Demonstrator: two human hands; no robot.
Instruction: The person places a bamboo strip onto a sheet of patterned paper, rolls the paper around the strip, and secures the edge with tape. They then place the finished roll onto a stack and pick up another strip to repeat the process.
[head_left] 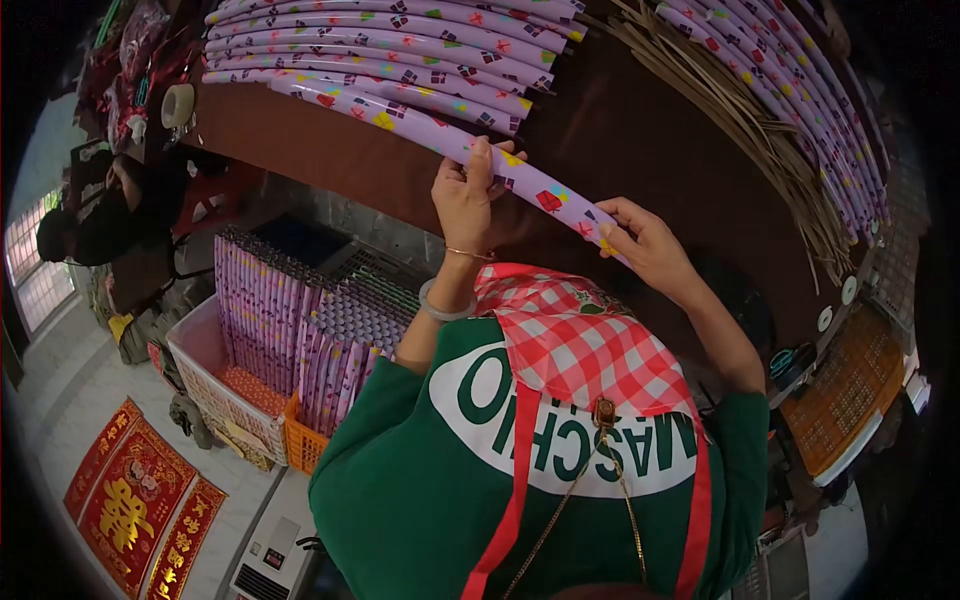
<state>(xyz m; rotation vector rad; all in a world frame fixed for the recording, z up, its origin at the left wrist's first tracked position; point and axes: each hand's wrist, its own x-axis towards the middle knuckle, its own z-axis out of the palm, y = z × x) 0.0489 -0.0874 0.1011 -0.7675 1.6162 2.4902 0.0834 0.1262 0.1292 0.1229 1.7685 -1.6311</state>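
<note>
A long roll of shiny light-purple wrapping paper (410, 122), printed with small coloured motifs, slants across the front of the brown table. My left hand (468, 195) grips it near its middle, thumb on top and fingers curled around it. Close to the roll's near right end, my right hand (648, 245) pinches it between thumb and fingers. The fingers' undersides are hidden. Just beyond the held roll, several similar rolls (390, 45) lie side by side, and its far left end reaches up against them.
More purple rolls (790, 90) lie at the right beside thin brown strips (730, 110). A tape roll (178, 105) sits at the table's left edge. Lower left, a white crate (225, 385) and an orange crate (302, 440) hold upright rolls. Another person (100, 215) is at far left.
</note>
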